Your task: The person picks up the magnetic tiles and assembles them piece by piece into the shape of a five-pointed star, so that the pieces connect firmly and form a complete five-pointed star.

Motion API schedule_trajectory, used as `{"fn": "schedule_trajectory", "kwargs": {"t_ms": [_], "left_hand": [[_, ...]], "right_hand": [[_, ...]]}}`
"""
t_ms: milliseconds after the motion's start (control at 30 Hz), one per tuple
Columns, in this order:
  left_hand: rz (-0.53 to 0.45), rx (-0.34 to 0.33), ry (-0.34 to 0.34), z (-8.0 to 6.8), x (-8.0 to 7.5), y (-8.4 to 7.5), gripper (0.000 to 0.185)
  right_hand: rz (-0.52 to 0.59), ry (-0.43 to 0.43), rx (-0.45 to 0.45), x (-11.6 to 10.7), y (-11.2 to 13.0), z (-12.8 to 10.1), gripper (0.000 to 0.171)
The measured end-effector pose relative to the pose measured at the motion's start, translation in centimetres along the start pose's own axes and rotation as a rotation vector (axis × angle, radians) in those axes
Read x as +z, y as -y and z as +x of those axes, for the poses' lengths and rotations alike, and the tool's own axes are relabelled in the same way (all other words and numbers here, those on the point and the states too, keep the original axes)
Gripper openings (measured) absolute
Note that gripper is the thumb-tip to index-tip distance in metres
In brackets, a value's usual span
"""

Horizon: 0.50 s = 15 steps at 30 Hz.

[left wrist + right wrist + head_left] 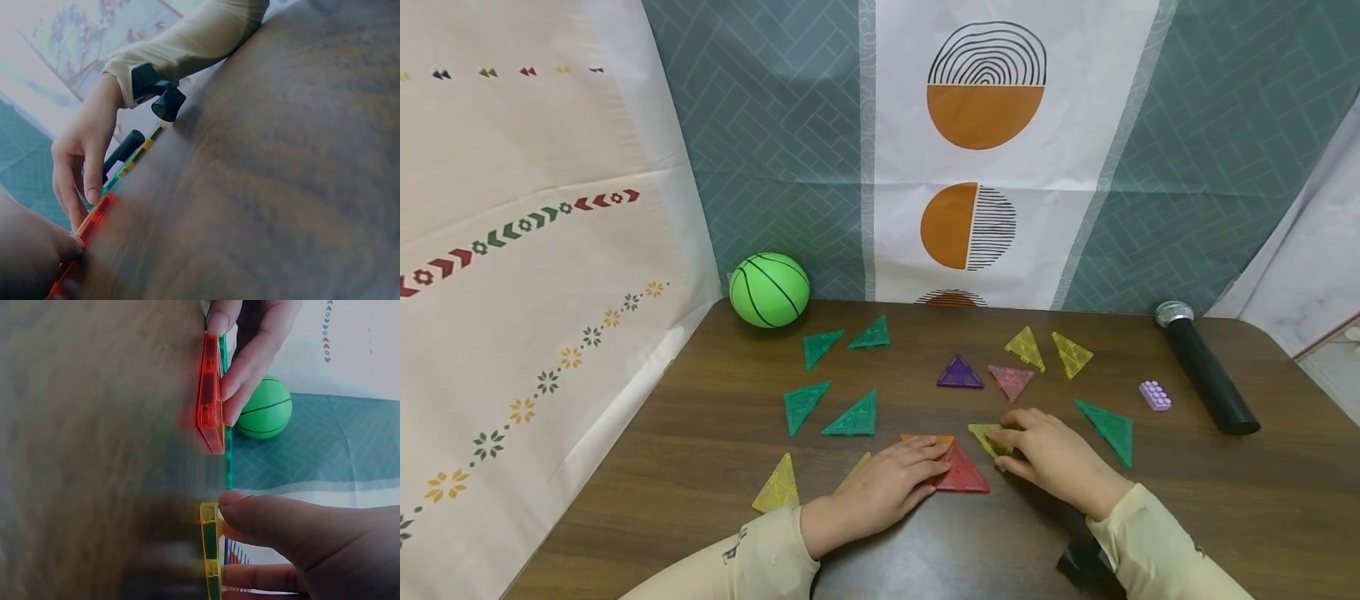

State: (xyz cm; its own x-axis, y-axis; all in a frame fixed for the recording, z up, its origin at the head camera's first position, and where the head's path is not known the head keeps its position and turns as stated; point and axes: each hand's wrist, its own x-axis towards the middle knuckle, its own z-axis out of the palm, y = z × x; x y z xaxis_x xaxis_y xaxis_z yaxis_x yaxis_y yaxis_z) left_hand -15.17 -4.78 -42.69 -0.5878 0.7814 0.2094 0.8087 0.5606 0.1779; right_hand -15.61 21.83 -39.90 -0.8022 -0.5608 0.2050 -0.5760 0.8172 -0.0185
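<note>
My left hand [887, 479] lies over a red triangular tile [964, 471] and an orange triangular tile [942, 438], fingers extended across them and hiding part of both. Its thumb is at the red tile's near edge in the right wrist view. To the right, my right hand [1052, 454] holds a yellow triangular tile [981, 433] between thumb and fingers, low over the tabletop. A gap separates this yellow tile from the red one. Partly hidden behind my left hand is another yellow tile [854, 469].
Several green tiles [850, 417] lie left of centre; one yellow tile [778, 486] sits left of my left hand. Purple [959, 373], pink [1012, 381] and yellow tiles lie farther back. A green ball [769, 289], a microphone [1210, 371] and a lilac block [1154, 395] stand around them.
</note>
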Motion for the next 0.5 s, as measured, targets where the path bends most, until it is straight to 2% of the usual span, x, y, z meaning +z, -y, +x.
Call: {"fn": "schedule_trajectory", "kwargs": {"t_ms": [500], "left_hand": [[0.011,-0.003,0.0,0.0,0.1,0.0,0.033]], "right_hand": [[0.042,0.007,-0.076,-0.5,1.4,0.0,0.032]]}}
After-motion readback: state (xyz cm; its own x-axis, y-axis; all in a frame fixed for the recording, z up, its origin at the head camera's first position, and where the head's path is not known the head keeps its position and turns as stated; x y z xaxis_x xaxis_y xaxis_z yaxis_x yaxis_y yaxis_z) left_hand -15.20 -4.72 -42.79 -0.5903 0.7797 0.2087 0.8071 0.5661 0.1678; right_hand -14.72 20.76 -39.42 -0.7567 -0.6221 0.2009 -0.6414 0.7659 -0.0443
